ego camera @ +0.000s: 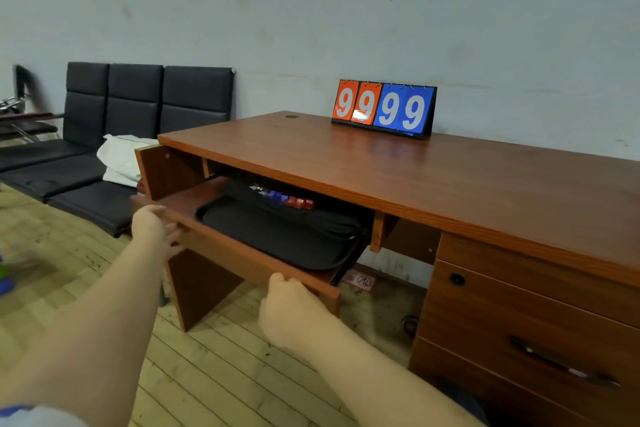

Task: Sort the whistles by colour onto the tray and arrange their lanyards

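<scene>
A pull-out shelf under the wooden desk stands slid out. On it lies a black tray with black lanyards bunched along its right side. At the tray's far edge sits a row of whistles: silver, then blue, then red. My left hand grips the shelf's front edge at its left end. My right hand holds the same edge from below near its right end.
A flip scoreboard reading 99 99 stands at the desk's back. Drawers fill the desk's right side. Black padded chairs with a white bag stand to the left, along the wall.
</scene>
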`<state>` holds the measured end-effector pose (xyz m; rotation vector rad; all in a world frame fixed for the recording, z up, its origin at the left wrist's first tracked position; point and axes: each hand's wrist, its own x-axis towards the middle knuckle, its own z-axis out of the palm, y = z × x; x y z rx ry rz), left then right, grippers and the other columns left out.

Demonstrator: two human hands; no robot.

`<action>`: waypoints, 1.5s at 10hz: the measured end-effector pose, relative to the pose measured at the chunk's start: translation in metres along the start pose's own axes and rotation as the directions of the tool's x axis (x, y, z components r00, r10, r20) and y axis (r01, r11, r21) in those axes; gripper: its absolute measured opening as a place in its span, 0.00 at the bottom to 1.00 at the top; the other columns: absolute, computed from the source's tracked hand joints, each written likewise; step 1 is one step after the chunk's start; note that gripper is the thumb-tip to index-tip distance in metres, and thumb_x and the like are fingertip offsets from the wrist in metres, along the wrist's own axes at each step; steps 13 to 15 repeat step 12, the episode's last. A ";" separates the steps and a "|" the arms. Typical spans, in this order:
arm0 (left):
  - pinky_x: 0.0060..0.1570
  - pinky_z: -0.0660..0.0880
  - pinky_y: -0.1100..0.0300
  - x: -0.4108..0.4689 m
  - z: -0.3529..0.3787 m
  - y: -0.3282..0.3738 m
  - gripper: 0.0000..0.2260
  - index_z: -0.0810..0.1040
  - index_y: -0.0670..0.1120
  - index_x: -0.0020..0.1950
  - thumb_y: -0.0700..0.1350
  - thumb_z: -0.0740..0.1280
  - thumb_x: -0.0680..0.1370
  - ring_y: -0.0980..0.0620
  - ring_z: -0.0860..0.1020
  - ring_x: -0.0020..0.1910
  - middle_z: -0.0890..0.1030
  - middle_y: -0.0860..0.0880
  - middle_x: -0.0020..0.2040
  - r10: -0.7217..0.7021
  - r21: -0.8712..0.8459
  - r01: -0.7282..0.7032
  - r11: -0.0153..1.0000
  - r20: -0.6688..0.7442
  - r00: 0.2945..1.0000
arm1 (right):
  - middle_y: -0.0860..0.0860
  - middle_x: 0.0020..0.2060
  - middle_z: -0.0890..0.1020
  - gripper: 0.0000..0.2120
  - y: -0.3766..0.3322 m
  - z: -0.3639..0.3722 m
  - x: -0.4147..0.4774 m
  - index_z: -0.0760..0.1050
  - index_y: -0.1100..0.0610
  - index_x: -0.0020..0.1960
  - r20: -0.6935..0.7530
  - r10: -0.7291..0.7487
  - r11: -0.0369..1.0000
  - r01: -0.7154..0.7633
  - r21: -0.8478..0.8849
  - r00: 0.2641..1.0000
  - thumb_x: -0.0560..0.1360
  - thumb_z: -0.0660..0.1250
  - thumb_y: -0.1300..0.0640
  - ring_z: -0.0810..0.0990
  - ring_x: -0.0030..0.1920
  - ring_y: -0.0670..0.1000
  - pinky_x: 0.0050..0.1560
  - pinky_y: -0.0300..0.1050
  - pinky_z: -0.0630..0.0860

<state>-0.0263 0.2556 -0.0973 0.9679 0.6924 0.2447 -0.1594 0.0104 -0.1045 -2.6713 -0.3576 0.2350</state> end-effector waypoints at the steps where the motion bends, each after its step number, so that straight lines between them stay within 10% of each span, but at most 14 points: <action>1: 0.68 0.62 0.39 -0.013 0.021 -0.025 0.27 0.62 0.41 0.74 0.51 0.57 0.78 0.42 0.70 0.68 0.73 0.41 0.68 -0.072 0.165 0.049 0.985 0.136 0.988 | 0.61 0.75 0.54 0.19 0.017 -0.008 0.013 0.62 0.59 0.68 -0.069 -0.029 0.995 0.022 -0.098 0.997 0.78 0.56 0.60 0.54 0.75 0.61 0.74 0.58 0.55; 4: 0.70 0.56 0.39 -0.064 0.116 -0.086 0.36 0.51 0.42 0.78 0.61 0.56 0.78 0.41 0.60 0.74 0.60 0.41 0.76 -0.258 0.399 0.047 0.916 0.496 0.829 | 0.60 0.69 0.67 0.22 0.060 -0.043 0.028 0.61 0.59 0.70 -0.136 0.112 0.974 -0.136 -0.179 0.984 0.78 0.57 0.57 0.63 0.70 0.61 0.71 0.57 0.60; 9: 0.73 0.47 0.42 -0.091 0.168 -0.145 0.39 0.45 0.46 0.78 0.63 0.58 0.76 0.45 0.50 0.77 0.49 0.45 0.78 -0.259 0.252 0.119 0.960 0.651 0.713 | 0.59 0.77 0.48 0.30 0.110 -0.052 0.050 0.52 0.58 0.77 -0.029 0.244 0.920 -0.240 -0.309 0.969 0.78 0.57 0.60 0.48 0.77 0.61 0.75 0.60 0.51; 10: 0.64 0.68 0.47 -0.088 0.158 -0.140 0.32 0.56 0.46 0.77 0.57 0.61 0.78 0.44 0.70 0.67 0.66 0.45 0.73 -0.180 0.622 -0.239 0.746 0.533 0.826 | 0.59 0.66 0.70 0.24 0.107 -0.058 0.041 0.60 0.59 0.72 -0.157 0.259 0.904 -0.296 -0.309 0.953 0.78 0.60 0.57 0.73 0.61 0.61 0.49 0.51 0.74; 11: 0.43 0.75 0.56 -0.100 0.155 -0.118 0.30 0.59 0.43 0.75 0.56 0.62 0.78 0.47 0.77 0.53 0.76 0.45 0.64 -0.276 0.843 -0.531 0.089 0.533 0.800 | 0.55 0.53 0.79 0.16 0.110 -0.081 0.027 0.68 0.59 0.64 -0.278 0.236 0.888 -0.323 -0.327 0.931 0.78 0.60 0.56 0.77 0.45 0.56 0.37 0.46 0.69; 12: 0.52 0.75 0.51 -0.126 0.158 -0.090 0.29 0.62 0.46 0.74 0.59 0.61 0.78 0.47 0.79 0.53 0.77 0.46 0.63 -0.334 0.761 -0.583 -0.286 0.491 0.805 | 0.52 0.44 0.80 0.07 0.109 -0.111 0.008 0.75 0.57 0.48 -0.332 0.195 0.893 -0.307 -0.329 0.923 0.78 0.59 0.56 0.78 0.41 0.56 0.39 0.45 0.72; 15: 0.52 0.75 0.51 -0.126 0.158 -0.090 0.29 0.62 0.46 0.74 0.59 0.61 0.78 0.47 0.79 0.53 0.77 0.46 0.63 -0.334 0.761 -0.583 -0.286 0.491 0.805 | 0.52 0.44 0.80 0.07 0.109 -0.111 0.008 0.75 0.57 0.48 -0.332 0.195 0.893 -0.307 -0.329 0.923 0.78 0.59 0.56 0.78 0.41 0.56 0.39 0.45 0.72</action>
